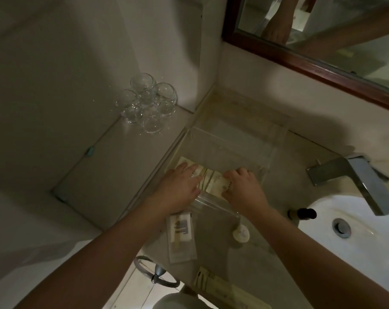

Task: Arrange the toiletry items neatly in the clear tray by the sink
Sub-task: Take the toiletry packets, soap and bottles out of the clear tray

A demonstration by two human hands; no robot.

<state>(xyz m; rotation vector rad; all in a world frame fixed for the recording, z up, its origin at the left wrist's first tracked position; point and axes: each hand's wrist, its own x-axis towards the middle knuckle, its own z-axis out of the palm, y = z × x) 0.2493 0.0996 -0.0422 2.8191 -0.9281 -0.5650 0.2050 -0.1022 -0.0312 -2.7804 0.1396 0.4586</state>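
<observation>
A clear plastic tray [231, 139] sits on the counter in the corner left of the sink. Inside its near end lie cream toiletry packets [209, 178] with gold stripes. My left hand [180, 186] lies flat on the packets' left end, fingers stretched. My right hand [242, 186] presses their right end with curled fingers. On the counter nearer me lie a clear sachet with a wooden stick [181, 237], a small round white item [241, 234] and another cream packet [213, 284].
Several upturned clear glasses [149, 103] stand on the ledge at the left. A chrome tap [356, 177] overhangs the white sink [336, 233] at right, with a dark-capped bottle [302, 214] beside the basin. A wood-framed mirror [300, 54] hangs above. A towel ring [155, 273] is below the counter edge.
</observation>
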